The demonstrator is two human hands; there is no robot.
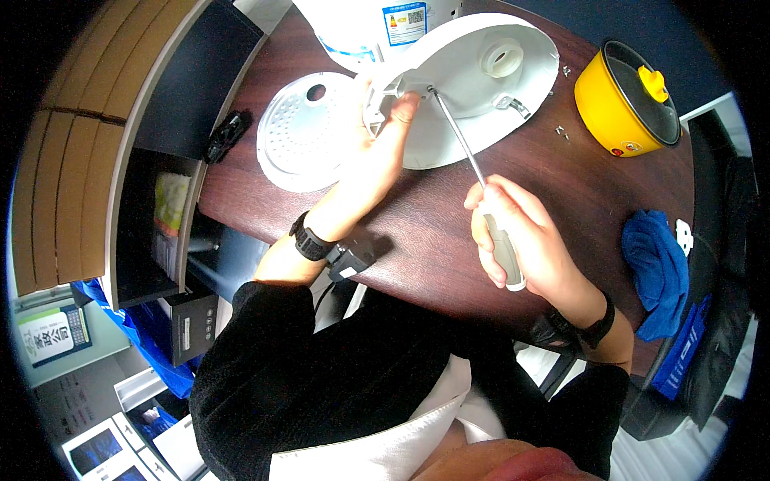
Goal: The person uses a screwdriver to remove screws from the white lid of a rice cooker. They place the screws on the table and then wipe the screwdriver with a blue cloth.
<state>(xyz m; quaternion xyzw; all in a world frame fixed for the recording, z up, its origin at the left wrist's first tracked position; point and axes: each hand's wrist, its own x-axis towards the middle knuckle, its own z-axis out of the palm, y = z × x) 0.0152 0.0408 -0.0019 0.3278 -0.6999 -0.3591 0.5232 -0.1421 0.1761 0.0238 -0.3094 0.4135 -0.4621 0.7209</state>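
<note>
A white, dome-shaped plastic lid is tilted up on the table, its hollow inside facing me. My left hand grips its left edge, the thumb lying over a bracket inside. In my right hand is a screwdriver, its grey-and-white handle wrapped by the fingers. The tip meets a small screw spot beside my left thumb. A round, perforated metal plate lies left of the lid, partly behind my left forearm. Behind the lid stands a white appliance body with a blue-edged label.
Small screws lie right of the lid. A yellow pot with a dark inside stands at the far right, a blue cloth near the right edge. A black object sits at the left edge, beside shelving.
</note>
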